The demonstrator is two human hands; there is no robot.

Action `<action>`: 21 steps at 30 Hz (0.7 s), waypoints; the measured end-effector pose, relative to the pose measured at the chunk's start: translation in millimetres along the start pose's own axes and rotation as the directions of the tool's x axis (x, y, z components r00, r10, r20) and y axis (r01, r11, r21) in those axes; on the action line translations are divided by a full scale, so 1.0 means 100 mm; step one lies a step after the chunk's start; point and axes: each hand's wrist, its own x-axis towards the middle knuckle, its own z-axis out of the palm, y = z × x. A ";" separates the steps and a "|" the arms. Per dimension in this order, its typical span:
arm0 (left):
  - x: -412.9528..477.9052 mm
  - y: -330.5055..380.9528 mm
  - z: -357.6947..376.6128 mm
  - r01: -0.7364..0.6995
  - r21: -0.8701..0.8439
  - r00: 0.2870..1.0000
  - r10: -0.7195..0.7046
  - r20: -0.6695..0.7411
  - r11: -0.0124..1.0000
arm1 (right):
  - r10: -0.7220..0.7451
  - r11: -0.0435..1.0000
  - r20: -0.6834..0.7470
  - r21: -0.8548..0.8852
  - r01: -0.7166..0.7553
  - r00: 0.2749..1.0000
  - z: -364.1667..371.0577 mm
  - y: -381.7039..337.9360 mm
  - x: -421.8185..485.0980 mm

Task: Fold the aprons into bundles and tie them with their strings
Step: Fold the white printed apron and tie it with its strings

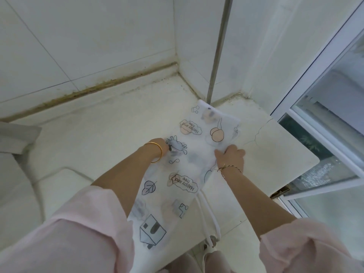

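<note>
Head view, centre frame: right hand [230, 155] pinches the apron [184, 170] edge; left hand [159, 145] fingers lie hidden beneath, grip unclear.

White tiled walls [88, 36], grimy seam [98, 89], metal pipe [218, 46], cracked pale countertop [275, 146], perhaps a sliding window [338, 85].

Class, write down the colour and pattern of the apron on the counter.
The apron is translucent white with peach and grey-blue cartoon prints, seen best in the head view.
</note>
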 end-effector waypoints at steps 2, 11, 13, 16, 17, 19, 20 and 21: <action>-0.07 -0.12 -0.04 0.089 0.011 0.995 -0.090 0.044 0.996 | -0.104 0.993 0.063 -0.050 0.107 0.993 0.11 -0.14 -0.04; -0.31 -0.91 -0.10 0.441 -0.659 0.893 -0.229 0.387 0.609 | -0.419 0.891 0.248 -0.075 0.448 0.873 0.54 -0.94 0.11; -0.20 -1.00 -0.14 0.320 -0.807 0.939 -0.279 0.201 0.496 | -0.460 0.871 0.272 -0.047 0.489 0.845 0.67 -1.15 0.18; 0.00 -1.07 -0.22 0.130 -0.743 0.932 -0.337 -0.135 0.657 | -0.470 0.872 0.319 0.024 0.489 0.823 0.82 -1.34 0.29; 0.05 -1.09 -0.25 0.092 -0.742 0.922 -0.338 -0.188 0.664 | -0.448 0.887 0.341 0.053 0.459 0.827 0.85 -1.40 0.29; 0.15 -1.12 -0.33 0.089 -0.704 0.913 -0.340 -0.224 0.704 | -0.431 0.901 0.362 0.120 0.417 0.827 0.91 -1.56 0.33; 0.18 -1.13 -0.34 0.131 -0.648 0.920 -0.336 -0.202 0.750 | -0.431 0.902 0.363 0.151 0.404 0.826 0.92 -1.61 0.34; 0.19 -1.13 -0.37 0.173 -0.580 0.935 -0.318 -0.158 0.796 | -0.430 0.903 0.350 0.173 0.394 0.832 0.93 -1.67 0.37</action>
